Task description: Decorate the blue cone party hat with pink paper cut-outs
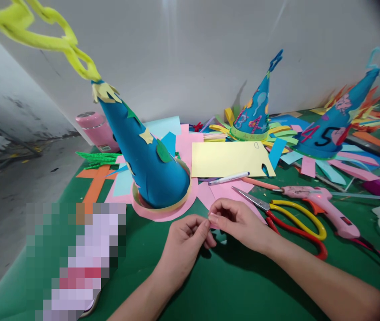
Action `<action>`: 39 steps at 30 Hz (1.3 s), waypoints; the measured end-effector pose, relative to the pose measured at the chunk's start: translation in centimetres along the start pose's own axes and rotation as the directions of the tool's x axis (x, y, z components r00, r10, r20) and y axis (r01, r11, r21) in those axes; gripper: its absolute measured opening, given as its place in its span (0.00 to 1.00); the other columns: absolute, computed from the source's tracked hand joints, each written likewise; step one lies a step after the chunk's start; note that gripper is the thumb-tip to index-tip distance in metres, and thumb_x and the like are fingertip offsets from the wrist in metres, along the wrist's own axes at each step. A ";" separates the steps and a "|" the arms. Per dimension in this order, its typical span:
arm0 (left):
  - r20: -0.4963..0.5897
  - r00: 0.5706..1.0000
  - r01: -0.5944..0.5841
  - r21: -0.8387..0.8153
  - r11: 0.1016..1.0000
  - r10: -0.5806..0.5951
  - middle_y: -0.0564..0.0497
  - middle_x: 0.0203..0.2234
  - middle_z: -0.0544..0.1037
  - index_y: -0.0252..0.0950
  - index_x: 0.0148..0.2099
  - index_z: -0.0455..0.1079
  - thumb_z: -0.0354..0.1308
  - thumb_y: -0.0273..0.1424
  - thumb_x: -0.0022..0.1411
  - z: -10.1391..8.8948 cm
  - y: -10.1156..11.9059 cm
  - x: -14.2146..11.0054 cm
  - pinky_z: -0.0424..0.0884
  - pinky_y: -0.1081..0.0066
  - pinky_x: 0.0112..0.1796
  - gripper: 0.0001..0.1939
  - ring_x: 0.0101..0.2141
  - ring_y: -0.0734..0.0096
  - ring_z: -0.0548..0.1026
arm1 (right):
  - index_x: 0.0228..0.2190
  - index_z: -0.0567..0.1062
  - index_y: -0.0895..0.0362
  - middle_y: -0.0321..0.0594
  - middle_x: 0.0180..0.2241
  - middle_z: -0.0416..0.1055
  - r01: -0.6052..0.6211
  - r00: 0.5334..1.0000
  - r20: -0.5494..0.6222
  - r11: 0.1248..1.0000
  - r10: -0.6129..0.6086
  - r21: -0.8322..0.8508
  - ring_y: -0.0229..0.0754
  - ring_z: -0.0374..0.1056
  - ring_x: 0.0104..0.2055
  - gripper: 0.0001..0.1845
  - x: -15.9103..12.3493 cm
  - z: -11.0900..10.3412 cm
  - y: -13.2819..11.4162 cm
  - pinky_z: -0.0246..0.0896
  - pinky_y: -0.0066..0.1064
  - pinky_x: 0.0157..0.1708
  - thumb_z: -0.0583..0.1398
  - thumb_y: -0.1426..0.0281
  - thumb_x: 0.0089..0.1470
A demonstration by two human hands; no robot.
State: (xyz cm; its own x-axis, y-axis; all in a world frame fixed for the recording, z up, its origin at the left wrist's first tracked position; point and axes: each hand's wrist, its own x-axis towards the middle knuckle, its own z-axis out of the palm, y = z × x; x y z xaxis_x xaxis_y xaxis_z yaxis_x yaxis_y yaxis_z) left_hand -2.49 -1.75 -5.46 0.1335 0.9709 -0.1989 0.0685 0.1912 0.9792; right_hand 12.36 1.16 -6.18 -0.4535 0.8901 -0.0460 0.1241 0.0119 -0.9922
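My left hand (187,243) and my right hand (238,221) meet above the green table, fingertips pinched together. Between them is something small, with a bit of pink showing; the fingers hide most of it. Left of my hands a tall blue paper cone hat (150,162) leans on a round pink brim, decorated with stars and a green shape and topped by a yellow fuzzy wire loop (71,42). Scissors (297,223) with red and yellow handles lie just beyond my right wrist. Pink paper (206,192) lies behind my fingers.
A pink glue gun (330,207) with a lit red light lies at right, its cord trailing right. Behind stand two decorated blue hats (253,109) (344,116). Yellow card (226,158), a pen (228,178), a pink bottle (97,129) and a blurred-out object (86,263) surround the workspace.
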 end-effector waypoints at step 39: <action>0.028 0.995 -0.094 0.099 0.991 0.091 0.55 0.13 0.69 0.34 0.21 0.63 0.50 0.31 0.57 0.1 -0.1 -0.4 0.61 0.76 0.24 0.13 0.19 0.77 0.65 | 0.18 0.62 0.58 0.30 0.18 0.51 0.050 0.995 -0.085 0.999 -0.049 0.007 0.33 0.50 0.22 0.17 -0.2 0.3 -0.4 0.46 0.26 0.22 0.50 0.65 0.54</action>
State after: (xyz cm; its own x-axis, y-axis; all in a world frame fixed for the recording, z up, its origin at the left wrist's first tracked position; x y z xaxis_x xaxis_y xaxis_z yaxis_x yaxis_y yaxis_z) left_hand -2.47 -2.17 -5.47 0.1670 0.9798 -0.1099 0.1528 0.0844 0.9846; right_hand 12.13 0.86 -5.83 -0.3821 0.9240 0.0129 0.0955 0.0534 -0.9940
